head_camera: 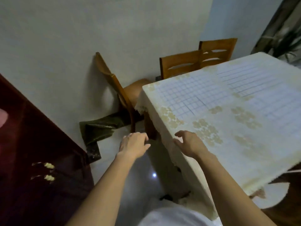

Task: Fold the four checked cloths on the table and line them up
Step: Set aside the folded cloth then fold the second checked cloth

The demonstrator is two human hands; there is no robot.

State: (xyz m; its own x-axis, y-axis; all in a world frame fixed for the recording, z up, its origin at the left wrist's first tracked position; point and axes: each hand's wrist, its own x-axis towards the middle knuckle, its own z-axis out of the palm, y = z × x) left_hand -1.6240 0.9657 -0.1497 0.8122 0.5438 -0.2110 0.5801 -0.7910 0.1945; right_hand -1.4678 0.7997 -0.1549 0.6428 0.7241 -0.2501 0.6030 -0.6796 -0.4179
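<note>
Now we reach both bare hands toward a cloth-covered table's near edge.

Our left hand (132,145) hovers over the floor beside the table (162,121), fingers loosely curled, holding nothing. Our right hand (187,143) touches the edge, fingers spread. Checked cloths (211,95) lie flat on the tabletop, well beyond both hands. Chairs (180,62) stand behind.

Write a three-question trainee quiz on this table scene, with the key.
1. True or false: the right hand is clamped on a checked cloth.
2. Where is the left hand? A) flat on the tabletop B) off the table's edge, over the floor C) on a chair
3. Fill in: checked cloths lie flat and ____ on the table.

Key: 1 false, open at the table edge; 2 B; 3 unfolded.
</note>
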